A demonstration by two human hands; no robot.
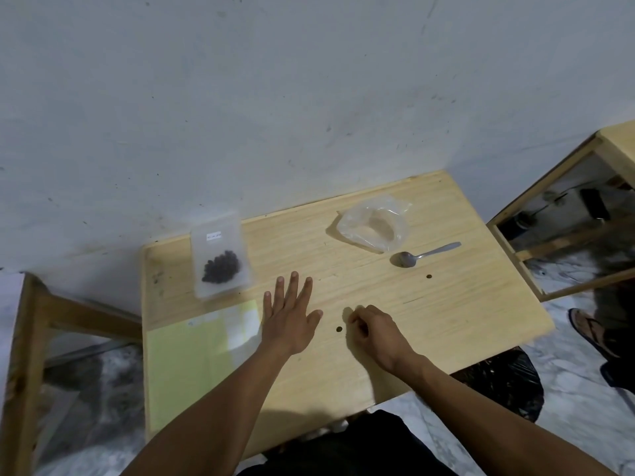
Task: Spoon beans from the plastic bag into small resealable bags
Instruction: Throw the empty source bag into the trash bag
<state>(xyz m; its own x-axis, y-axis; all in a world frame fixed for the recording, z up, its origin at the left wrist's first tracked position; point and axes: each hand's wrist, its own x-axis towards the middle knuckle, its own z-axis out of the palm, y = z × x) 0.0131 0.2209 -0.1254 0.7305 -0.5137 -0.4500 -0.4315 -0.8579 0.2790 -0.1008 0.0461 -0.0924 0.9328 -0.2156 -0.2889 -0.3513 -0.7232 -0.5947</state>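
Note:
On the wooden table (446, 310), a small resealable bag (220, 255) with dark beans inside lies at the back left. An empty-looking clear plastic bag (372, 223) lies crumpled at the back right, with a metal spoon (421, 255) just in front of it. Two loose beans rest on the wood, one bean (339, 329) between my hands and another bean (429, 276) near the spoon. My left hand (290, 314) lies flat with fingers spread, holding nothing. My right hand (371, 329) has its fingers curled, pinched at the tabletop beside the near bean; whether it holds a bean is hidden.
Pale green and clear flat sheets (192, 352), possibly spare bags, lie at the table's front left. Wooden frames stand at the left (27, 338) and right (549, 207). A sandalled foot (589, 333) of another person is at the right, a black plastic bag (501, 379) below the table edge.

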